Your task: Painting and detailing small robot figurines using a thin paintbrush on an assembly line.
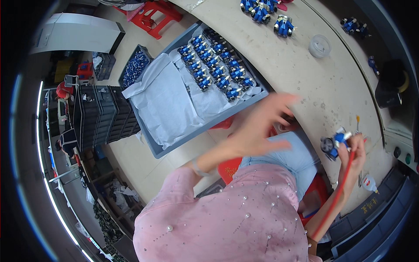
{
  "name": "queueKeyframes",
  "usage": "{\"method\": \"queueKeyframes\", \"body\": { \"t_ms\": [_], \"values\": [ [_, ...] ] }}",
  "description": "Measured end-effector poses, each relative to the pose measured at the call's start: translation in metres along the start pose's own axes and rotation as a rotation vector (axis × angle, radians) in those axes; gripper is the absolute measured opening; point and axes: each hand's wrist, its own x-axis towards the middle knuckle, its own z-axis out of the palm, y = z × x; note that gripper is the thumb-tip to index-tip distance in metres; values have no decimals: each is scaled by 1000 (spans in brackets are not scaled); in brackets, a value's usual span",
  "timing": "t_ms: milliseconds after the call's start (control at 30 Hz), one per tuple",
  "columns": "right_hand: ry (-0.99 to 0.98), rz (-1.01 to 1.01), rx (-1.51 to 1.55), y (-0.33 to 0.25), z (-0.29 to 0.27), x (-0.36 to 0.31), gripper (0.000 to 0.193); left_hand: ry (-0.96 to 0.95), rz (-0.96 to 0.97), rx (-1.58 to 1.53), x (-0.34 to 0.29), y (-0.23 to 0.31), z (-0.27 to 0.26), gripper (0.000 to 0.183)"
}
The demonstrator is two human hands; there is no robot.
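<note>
My right hand (358,153) is closed around a small blue toy figure with dark wheels (334,144), held just above the worktable. A thin red cord or tube (335,198) runs from that hand along my forearm; how the hand holds it is unclear. My left hand (267,124) is smeared by motion, but its fingers are spread with nothing visible in them. It is nearest to the corner of a large grey tray (183,145). In the tray, similar blue toys (212,62) stand in rows on white paper (163,94).
On the worktable (323,83) are more blue toys (284,27), a clear round cup (320,46), a yellow-tipped stick (358,123) and a white bottle (369,184). Stacked grey crates (102,115), a crate of small blue parts (135,66) and a red stool (158,17) stand on the left.
</note>
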Motion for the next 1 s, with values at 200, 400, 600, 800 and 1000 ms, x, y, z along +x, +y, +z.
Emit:
{"method": "queueKeyframes", "body": {
  "t_ms": [200, 400, 600, 800, 1000],
  "values": [
    [-17, 61, -18, -12, 4, -6, 29, -241, -195, -387, 35, 23, 77, 72],
    [40, 28, 246, 9, -24, -19, 19, -247, -217, -808, 42, 12, 113, 65],
    [19, 62, 398, 10, -46, -27, 43, -274, -316, -837, 49, 17, 128, 68],
    [35, -31, 213, 14, -58, -38, 56, -346, -296, -850, 53, 24, 141, 75],
    [388, -174, 135, 5, -79, -45, 58, -313, -316, -787, 51, 23, 149, 76]
  ]
}}
